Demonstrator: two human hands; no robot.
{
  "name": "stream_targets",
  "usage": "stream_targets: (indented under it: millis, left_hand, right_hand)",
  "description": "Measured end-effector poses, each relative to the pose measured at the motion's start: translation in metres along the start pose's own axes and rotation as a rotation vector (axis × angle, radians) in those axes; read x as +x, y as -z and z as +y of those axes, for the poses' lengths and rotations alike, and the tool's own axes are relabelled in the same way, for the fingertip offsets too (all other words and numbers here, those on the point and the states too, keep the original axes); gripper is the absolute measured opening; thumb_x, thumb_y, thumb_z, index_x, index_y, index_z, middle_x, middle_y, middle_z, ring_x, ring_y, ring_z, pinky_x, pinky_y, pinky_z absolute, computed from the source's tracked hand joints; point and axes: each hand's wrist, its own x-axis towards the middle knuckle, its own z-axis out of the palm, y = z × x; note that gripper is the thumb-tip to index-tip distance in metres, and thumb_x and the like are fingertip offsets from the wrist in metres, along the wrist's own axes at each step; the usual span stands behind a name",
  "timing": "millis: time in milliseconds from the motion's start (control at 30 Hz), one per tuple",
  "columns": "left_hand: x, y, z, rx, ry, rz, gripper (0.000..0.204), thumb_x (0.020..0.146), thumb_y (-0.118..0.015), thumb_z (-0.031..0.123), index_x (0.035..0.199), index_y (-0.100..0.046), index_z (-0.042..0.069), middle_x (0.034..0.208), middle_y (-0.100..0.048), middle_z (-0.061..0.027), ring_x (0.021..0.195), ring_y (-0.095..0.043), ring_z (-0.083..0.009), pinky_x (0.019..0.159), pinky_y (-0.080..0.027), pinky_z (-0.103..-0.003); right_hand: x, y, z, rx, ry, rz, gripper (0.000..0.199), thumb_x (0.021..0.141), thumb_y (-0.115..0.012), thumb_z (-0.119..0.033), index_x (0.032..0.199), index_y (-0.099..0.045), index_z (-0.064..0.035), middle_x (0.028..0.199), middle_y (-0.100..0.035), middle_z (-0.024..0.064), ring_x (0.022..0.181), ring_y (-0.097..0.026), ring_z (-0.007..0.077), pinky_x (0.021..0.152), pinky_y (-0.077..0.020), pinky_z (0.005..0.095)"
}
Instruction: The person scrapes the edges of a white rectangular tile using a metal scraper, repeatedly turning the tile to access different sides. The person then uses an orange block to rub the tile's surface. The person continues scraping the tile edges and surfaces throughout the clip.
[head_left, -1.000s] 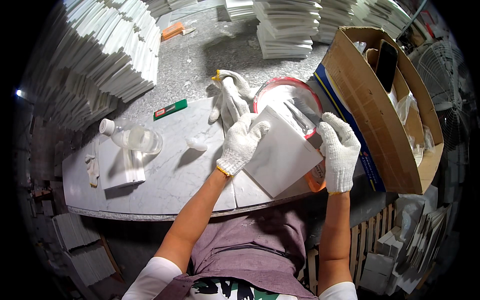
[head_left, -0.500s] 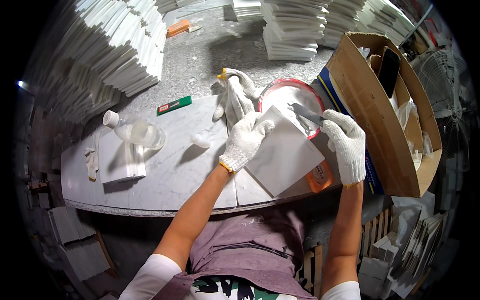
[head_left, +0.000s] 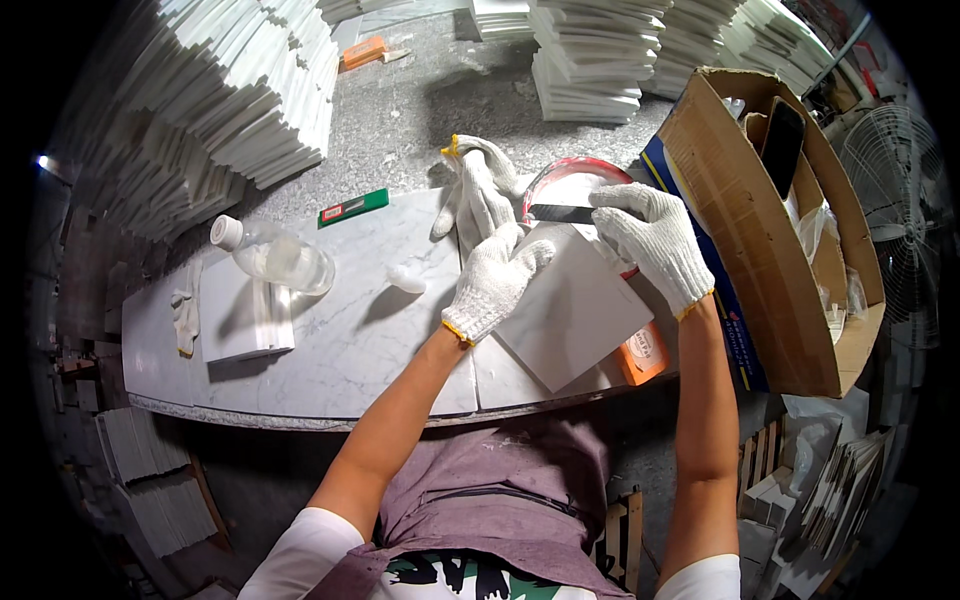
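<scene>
My left hand (head_left: 490,285), in a white knit glove, grips the left edge of a square white tile (head_left: 578,318) with the thumb over its face. The tile is turned cornerwise near the bench's front. My right hand (head_left: 662,242), gloved too, is closed around a putty knife (head_left: 562,213), whose dark flat blade points left. That blade lies across a round red-rimmed tub (head_left: 548,174) of white paste, just beyond the tile's far corner. My right hand and the tile hide part of the tub. Spare white gloves (head_left: 482,195) lie beside the tub.
A cardboard box (head_left: 770,230) holding a phone stands right. Nearby is an orange packet (head_left: 643,355). Leftward are a green box (head_left: 353,207), a small white lump (head_left: 405,279), a clear bottle (head_left: 285,262) and small tiles (head_left: 235,320). Tall tile stacks (head_left: 590,70) line the back.
My right hand has moved left and slightly away from me, bringing the putty knife level across the tub. My left hand and the tile have stayed nearly in place.
</scene>
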Motion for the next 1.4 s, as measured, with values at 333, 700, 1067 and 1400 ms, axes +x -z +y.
stream_targets:
  millis: [333, 700, 1067, 1400]
  left_hand:
    - [-0.002, 0.000, 0.005, -0.156, 0.070, -0.041, 0.033, 0.086, -0.069, 0.026, 0.108, -0.062, 0.002, 0.091, -0.065, -0.0060, 0.084, -0.058, -0.0109, 0.078, -0.047, -0.027]
    - [-0.002, 0.002, 0.007, -0.156, 0.084, -0.055, 0.032, 0.086, -0.070, 0.021, 0.109, -0.061, 0.001, 0.094, -0.064, -0.0020, 0.087, -0.055, -0.0075, 0.079, -0.047, -0.024]
    - [-0.015, 0.002, 0.002, -0.207, 0.109, -0.019, 0.032, 0.085, -0.071, 0.022, 0.108, -0.061, 0.001, 0.090, -0.064, -0.0002, 0.085, -0.055, -0.0065, 0.077, -0.047, -0.024]
    - [-0.038, 0.003, -0.015, -0.047, -0.150, 0.098, 0.026, 0.088, -0.060, 0.030, 0.102, -0.064, 0.008, 0.093, -0.067, -0.0093, 0.090, -0.064, -0.0219, 0.081, -0.048, -0.033]
  right_hand:
    - [-0.023, 0.022, -0.008, -0.097, -0.040, -0.051, 0.024, 0.080, -0.066, -0.012, 0.101, -0.070, 0.0000, 0.086, -0.069, 0.0072, 0.074, -0.063, 0.0096, 0.067, -0.0504, 0.0238]
    - [-0.044, 0.047, 0.002, -0.239, 0.045, 0.221, 0.019, 0.082, -0.066, -0.010, 0.099, -0.070, -0.0032, 0.084, -0.068, 0.0057, 0.065, -0.061, 0.0109, 0.060, -0.0486, 0.0243]
    - [-0.038, 0.034, 0.027, -0.708, 0.191, 0.320, 0.019, 0.083, -0.066, -0.022, 0.096, -0.070, -0.0095, 0.091, -0.068, 0.0113, 0.082, -0.065, 0.0304, 0.074, -0.0513, 0.0362]
    - [-0.049, -0.037, -0.073, -0.612, 0.685, 0.179, 0.047, 0.066, -0.079, -0.021, 0.110, -0.065, -0.0086, 0.108, -0.062, 0.0090, 0.101, -0.059, 0.0289, 0.089, -0.0471, 0.0390]
